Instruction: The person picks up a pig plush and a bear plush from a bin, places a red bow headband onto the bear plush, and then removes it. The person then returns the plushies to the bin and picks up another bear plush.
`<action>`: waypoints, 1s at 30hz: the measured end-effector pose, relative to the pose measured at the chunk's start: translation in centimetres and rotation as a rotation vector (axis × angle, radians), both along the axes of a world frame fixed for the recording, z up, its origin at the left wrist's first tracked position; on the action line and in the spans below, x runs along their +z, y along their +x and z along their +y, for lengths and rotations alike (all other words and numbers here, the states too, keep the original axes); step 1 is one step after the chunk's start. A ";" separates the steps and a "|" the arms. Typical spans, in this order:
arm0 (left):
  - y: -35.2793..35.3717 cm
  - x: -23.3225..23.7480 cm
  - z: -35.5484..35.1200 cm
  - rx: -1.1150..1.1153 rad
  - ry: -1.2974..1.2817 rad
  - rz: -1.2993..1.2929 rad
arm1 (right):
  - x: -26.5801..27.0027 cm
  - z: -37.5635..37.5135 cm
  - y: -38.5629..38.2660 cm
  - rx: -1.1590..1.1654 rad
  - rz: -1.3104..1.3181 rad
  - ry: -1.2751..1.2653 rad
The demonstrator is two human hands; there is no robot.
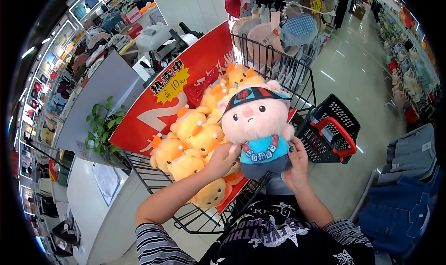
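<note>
A pink plush toy [254, 118] with a dark headband, a turquoise shirt and grey trousers faces me above the near side of a wire bin. My left hand [224, 159] closes on its side at the left. On the other side, my right hand [296, 162] grips the toy near its arm and leg, dark nails showing. Several yellow plush toys [191, 130] with orange parts are piled in the black wire bin [197, 221], just beyond and left of my hands. The pink toy hides some of them.
A red sign [153, 118] with a yellow price tag lines the bin's back. The black shopping basket [327, 130] with a red handle stands at the right. Left are a white counter [88, 195] and a green plant [104, 125]. Folded clothes [395, 195] lie at lower right.
</note>
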State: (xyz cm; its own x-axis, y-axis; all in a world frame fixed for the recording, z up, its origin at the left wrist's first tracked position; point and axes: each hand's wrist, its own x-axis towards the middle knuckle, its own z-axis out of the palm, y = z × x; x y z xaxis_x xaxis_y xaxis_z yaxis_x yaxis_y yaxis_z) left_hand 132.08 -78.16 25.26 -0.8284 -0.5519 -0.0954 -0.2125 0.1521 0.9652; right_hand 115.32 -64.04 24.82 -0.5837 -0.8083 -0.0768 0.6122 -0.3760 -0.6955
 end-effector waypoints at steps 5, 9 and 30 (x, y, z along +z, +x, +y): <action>-0.3 -0.2 0.1 0.160 -0.242 0.023 | 0.3 0.1 0.0 0.062 0.071 0.078; -0.5 0.5 0.2 0.190 -0.406 0.072 | -0.2 0.3 -0.2 0.201 0.015 0.072; -0.1 2.2 0.7 -0.056 0.310 0.242 | -1.6 0.6 0.6 -0.060 -0.354 0.099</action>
